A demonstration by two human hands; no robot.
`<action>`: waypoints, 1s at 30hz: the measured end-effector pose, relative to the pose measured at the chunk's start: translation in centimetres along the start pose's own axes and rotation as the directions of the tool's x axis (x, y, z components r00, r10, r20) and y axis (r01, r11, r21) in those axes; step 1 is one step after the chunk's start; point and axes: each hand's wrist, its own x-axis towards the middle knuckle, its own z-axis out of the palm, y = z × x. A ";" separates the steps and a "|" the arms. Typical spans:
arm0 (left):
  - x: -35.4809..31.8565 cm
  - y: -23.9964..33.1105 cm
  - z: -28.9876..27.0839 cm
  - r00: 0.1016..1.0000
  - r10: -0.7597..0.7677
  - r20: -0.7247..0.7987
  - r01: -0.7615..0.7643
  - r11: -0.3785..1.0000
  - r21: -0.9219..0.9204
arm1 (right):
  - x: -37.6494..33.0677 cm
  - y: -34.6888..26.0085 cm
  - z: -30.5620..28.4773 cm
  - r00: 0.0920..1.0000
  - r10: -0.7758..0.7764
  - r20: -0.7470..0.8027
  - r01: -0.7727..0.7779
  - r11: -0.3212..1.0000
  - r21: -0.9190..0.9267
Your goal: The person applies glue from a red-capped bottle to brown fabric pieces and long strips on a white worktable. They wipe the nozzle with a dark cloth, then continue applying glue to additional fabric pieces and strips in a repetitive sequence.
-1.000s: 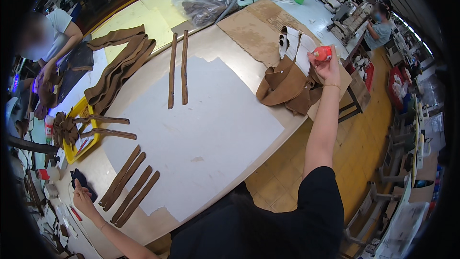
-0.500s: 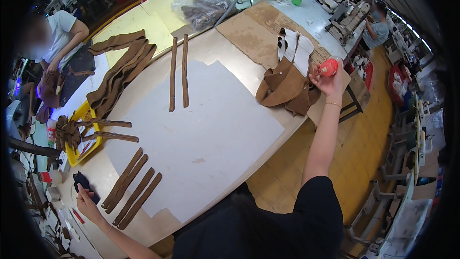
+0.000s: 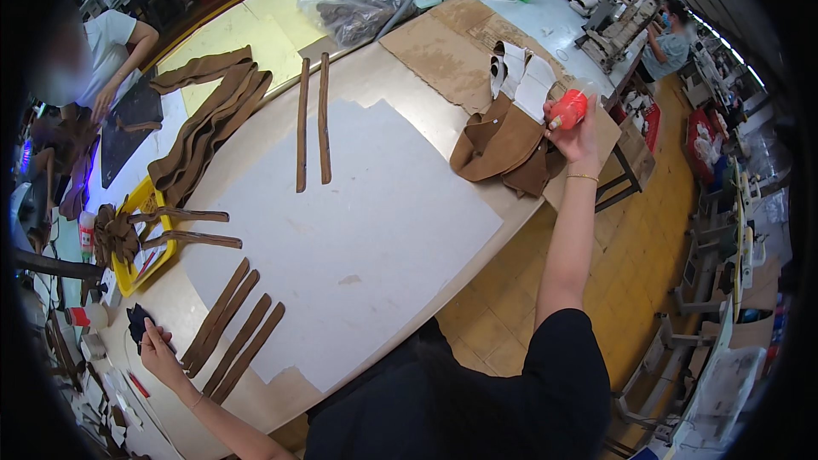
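Observation:
My right hand [image 3: 581, 143] is raised at the table's right edge, its fingers wrapped round a squeeze bottle with a red top [image 3: 569, 109]. The bottle lies tilted, its pale nozzle toward the lower left. Just left of it are a heap of brown strips [image 3: 486, 143] and white strips [image 3: 530, 75]. At the left end of the table, my left hand [image 3: 162, 358] pinches a dark cloth [image 3: 136, 324]. Beside that hand, several narrow brown strips [image 3: 240, 332] lie side by side. Two more narrow strips [image 3: 324, 119] lie farther off, reaching onto the grey sheet [image 3: 383, 204].
A yellow basket [image 3: 128, 277] holds bunched brown strips. Wide brown bands [image 3: 213, 119] lie behind it. Cardboard [image 3: 434, 55] and a plastic bag [image 3: 354, 13] are at the far side. A red-labelled bottle [image 3: 85, 316] lies at left. A co-worker [image 3: 106, 60] sits far left.
The bottle in my right hand has turned, so its nozzle now points lower left. My left hand stays on the dark cloth, shifted slightly. The whole view has shifted a little.

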 end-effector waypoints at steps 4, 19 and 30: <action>-0.2 0.0 -0.5 1.000 -0.001 0.001 0.001 0.999 -0.037 | 0.6 1.9 1.5 0.983 -0.021 0.182 0.023 1.000 -0.010; -11.4 32.3 15.7 0.318 0.946 0.058 -0.661 0.265 -0.702 | -10.8 -3.3 26.8 0.731 -0.526 0.434 0.542 0.835 0.099; -14.9 40.3 14.4 0.393 0.919 -0.021 -0.497 0.193 -0.846 | -18.7 -3.2 32.4 0.709 -0.316 0.631 0.395 0.919 0.017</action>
